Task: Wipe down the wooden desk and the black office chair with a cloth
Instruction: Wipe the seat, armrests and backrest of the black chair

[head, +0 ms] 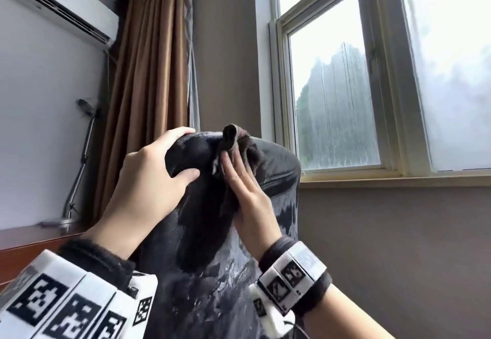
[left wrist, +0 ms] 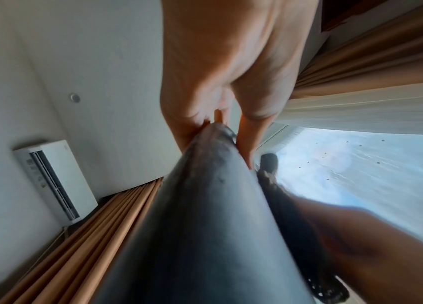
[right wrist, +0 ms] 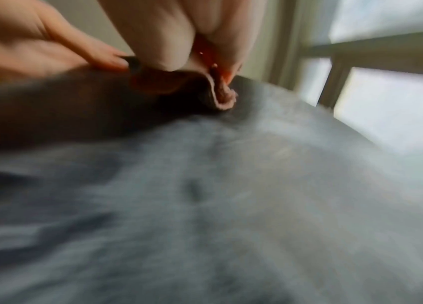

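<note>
Wrist bands: two marker-printed bands sit closest to the head camera, one on each of my forearms, at the bottom of the view.
Chair: one black office chair; only its tall glossy backrest shows, rising between my arms in front of the window.
Left hand: my left hand is clamped on the top left corner of the backrest, fingers curled over the upper edge and thumb pressed on the near face, steadying it.
Right hand: my right hand lies with fingers straight and together, pressing the cloth flat against the near face just under the top edge, not curled round it.
Cloth: one dark brown cloth, bunched over the top edge of the backrest, partly under my right fingers, with a fold standing up above the rim.
Progress on chair: I judge wiping is under way at the top of the backrest; smeary, streaked patches lower down suggest that part has been gone over, though I cannot be sure. Seat, arms and base are out of view.
Desk: one wooden desk, only a corner visible at the left; whether it has been wiped I cannot tell.
Other things: one desk lamp on the desk, one air conditioner, one brown curtain, one window.
</note>
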Tool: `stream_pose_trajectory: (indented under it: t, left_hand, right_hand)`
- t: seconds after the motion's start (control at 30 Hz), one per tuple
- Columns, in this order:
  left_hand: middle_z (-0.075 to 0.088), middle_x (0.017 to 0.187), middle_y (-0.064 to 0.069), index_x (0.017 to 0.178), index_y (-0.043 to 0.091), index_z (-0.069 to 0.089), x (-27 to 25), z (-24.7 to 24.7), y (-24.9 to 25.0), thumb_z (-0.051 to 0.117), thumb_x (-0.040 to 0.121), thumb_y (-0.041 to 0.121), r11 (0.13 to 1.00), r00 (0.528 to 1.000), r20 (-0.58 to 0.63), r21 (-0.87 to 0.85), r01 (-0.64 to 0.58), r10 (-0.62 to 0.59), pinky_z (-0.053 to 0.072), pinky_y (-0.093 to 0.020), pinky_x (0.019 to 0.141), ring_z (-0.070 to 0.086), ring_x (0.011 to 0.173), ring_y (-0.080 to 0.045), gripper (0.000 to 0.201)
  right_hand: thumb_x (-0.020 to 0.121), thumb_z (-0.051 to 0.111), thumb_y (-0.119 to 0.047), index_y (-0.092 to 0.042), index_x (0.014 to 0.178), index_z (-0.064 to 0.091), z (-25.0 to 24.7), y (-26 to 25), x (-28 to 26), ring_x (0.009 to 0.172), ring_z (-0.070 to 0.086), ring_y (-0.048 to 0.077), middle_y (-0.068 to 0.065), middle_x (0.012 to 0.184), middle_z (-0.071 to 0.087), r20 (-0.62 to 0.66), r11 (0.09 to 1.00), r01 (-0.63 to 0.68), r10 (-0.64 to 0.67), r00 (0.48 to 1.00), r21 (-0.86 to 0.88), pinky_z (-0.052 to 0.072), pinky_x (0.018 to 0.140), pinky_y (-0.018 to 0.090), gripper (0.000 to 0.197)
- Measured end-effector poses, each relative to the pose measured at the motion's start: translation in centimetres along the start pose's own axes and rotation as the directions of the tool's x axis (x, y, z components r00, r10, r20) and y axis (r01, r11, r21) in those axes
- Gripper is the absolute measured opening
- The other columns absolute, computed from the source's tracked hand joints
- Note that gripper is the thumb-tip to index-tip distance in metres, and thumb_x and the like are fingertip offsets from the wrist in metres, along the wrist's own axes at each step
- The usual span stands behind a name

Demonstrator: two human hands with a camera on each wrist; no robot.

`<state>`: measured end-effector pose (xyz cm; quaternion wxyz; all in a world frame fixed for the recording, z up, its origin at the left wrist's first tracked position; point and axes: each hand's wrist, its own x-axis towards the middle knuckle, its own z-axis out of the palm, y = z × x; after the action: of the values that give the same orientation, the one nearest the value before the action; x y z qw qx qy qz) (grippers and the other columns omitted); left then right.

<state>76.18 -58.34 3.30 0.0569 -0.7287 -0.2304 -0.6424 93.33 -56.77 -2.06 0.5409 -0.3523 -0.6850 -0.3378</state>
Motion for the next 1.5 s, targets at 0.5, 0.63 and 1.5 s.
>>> stream_pose_trajectory:
  t: [0.5,0.63,1.5]
  left_hand:
    - [0.055,0.086,0.023,0.122,0.030,0.060,-0.4,-1.9,-0.4,0.076,0.074,0.009,1.000,1.000,0.014,-0.028,0.005,-0.004,0.023,0.015,0.068,0.049,0.079,0.004,0.055]
    - [0.057,0.087,0.022,0.122,0.033,0.060,-0.7,-2.1,-0.6,0.076,0.075,0.009,0.999,1.000,0.000,-0.034,0.023,-0.023,0.024,0.014,0.069,0.052,0.082,-0.002,0.055]
    - [0.059,0.108,-0.007,0.127,0.019,0.053,-0.3,-3.2,-1.7,0.079,0.070,0.012,0.939,0.997,0.039,0.334,-0.079,0.071,0.048,-0.033,0.067,0.059,0.076,-0.026,0.063]
  right_hand:
    - [0.067,0.037,0.025,-0.014,0.149,0.011,-1.8,2.8,3.9,0.144,0.015,0.020,0.002,0.157,0.002,-0.086,0.911,-0.409,0.403,0.911,-0.059,0.018,0.107,0.013,0.094]
    - [0.066,0.035,0.020,-0.012,0.149,0.015,1.3,-2.1,-1.2,0.145,0.010,0.022,0.004,0.157,0.007,-0.065,0.976,-0.212,0.208,0.976,-0.059,0.016,0.117,0.026,0.091]
    - [0.085,0.031,0.006,-0.016,0.144,0.026,1.6,-0.2,-2.6,0.143,0.019,0.032,0.019,0.152,0.022,-0.009,0.963,0.118,-0.124,0.992,-0.244,0.027,0.115,0.033,0.064]
